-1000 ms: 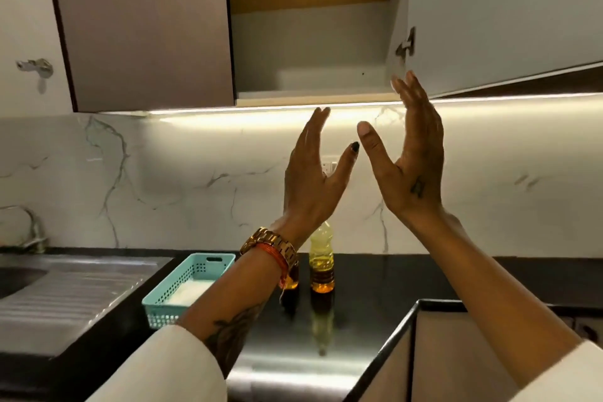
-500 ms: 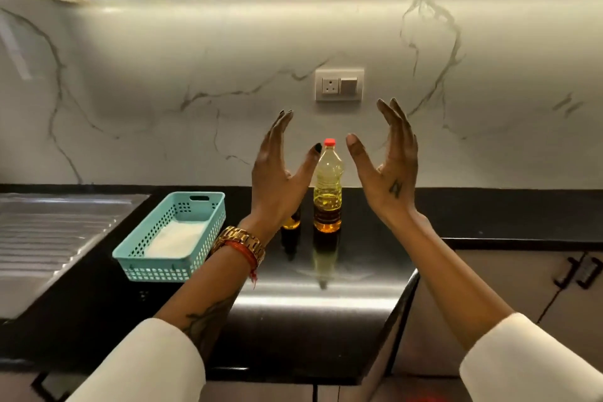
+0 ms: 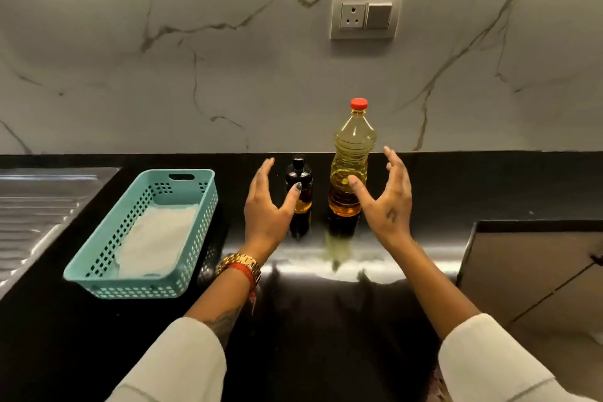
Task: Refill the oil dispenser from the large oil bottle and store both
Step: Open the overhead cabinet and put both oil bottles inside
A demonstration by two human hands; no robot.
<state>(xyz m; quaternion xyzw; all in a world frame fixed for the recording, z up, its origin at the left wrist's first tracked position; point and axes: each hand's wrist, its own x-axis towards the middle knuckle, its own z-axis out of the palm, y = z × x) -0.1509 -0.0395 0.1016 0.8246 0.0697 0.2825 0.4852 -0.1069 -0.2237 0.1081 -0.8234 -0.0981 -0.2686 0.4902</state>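
Note:
A large clear oil bottle [image 3: 351,153] with a red cap stands upright on the black counter [image 3: 489,186] near the marble wall. Left of it stands a small oil dispenser [image 3: 299,180] with a black top and amber oil at the bottom. My left hand [image 3: 266,209] hovers just left of the dispenser, fingers straight, thumb in front of the glass. My right hand [image 3: 390,202] hangs to the right of the large bottle, fingers relaxed, thumb in front of its lower half. Neither hand holds anything.
A teal perforated basket [image 3: 98,274] with a white cloth inside sits on the counter to the left. A steel sink drainboard [image 3: 36,206] lies at far left. The counter ends at a corner on the right, with a cabinet front [image 3: 535,274] below. A wall socket [image 3: 365,14] sits above the bottles.
The view has tilted down from the open upper cabinet to the counter. Both open hands have come down from cabinet height to either side of the two bottles.

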